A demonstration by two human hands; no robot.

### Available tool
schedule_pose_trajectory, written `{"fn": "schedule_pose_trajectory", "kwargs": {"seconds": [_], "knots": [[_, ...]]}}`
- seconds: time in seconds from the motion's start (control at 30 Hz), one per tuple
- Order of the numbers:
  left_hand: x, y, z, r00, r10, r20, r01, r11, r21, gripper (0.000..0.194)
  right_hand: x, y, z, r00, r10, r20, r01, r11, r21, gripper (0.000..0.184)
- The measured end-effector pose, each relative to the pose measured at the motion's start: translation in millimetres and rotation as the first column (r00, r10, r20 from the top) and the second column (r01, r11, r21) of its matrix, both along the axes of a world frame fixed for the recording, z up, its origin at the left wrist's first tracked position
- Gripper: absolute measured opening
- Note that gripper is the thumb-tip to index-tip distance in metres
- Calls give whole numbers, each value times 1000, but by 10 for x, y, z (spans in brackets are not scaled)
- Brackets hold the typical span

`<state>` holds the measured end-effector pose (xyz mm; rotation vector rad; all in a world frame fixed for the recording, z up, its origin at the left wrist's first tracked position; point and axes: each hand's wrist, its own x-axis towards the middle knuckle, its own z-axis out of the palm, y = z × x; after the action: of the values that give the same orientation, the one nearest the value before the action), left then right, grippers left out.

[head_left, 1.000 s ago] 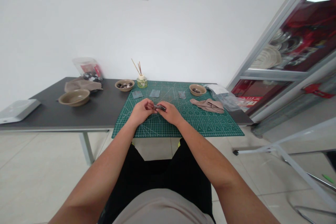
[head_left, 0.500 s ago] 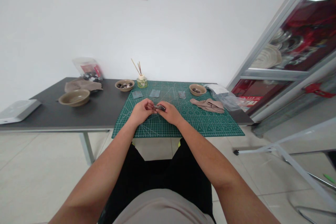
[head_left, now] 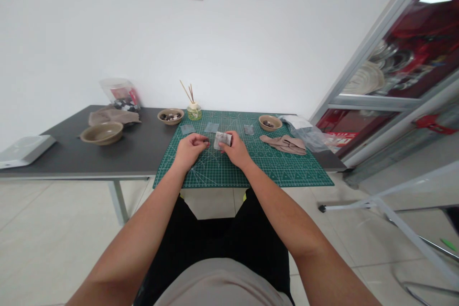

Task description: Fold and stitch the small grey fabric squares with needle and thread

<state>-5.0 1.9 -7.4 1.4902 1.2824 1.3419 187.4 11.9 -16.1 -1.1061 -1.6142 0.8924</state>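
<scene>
My right hand (head_left: 237,148) grips a small, flat, greyish-white sheet (head_left: 222,140) with dark smudges, held up above the green cutting mat (head_left: 287,169). Just to its left, the fingers of my left hand (head_left: 189,149) are pinched together on a small dark piece (head_left: 206,140), too tiny to tell its kind. The hands are apart. Beyond them on the mat lie a grey-blue flat piece (head_left: 212,127), another such piece (head_left: 187,129) at the left, and a small clear-grey piece (head_left: 248,129) at the right.
Pebbles fill part of a bowl (head_left: 170,116) beside a reed diffuser (head_left: 194,112). A second bowl (head_left: 270,122) holds dark pebbles, near a brown cloth (head_left: 285,144) and plastic bag (head_left: 304,131). Leftward are a larger bowl (head_left: 102,134), a cloth (head_left: 113,115) and a white device (head_left: 27,150).
My hands have moved apart. The sheet in my right hand has turned so its pale smudged face shows; before, it was seen nearly edge-on between both hands.
</scene>
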Motion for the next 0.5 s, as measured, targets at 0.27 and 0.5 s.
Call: {"fn": "schedule_pose_trajectory", "kwargs": {"seconds": [0.27,0.5], "knots": [[-13,4,-10,999,-20,37,19,999,38,29,13,-30,81,952,-9,307,-24,995,102,19],[40,-37,41,997,-52,-51,53,998,17,29,4,-110,103,923,-126,364,9,952,306,22]]}}
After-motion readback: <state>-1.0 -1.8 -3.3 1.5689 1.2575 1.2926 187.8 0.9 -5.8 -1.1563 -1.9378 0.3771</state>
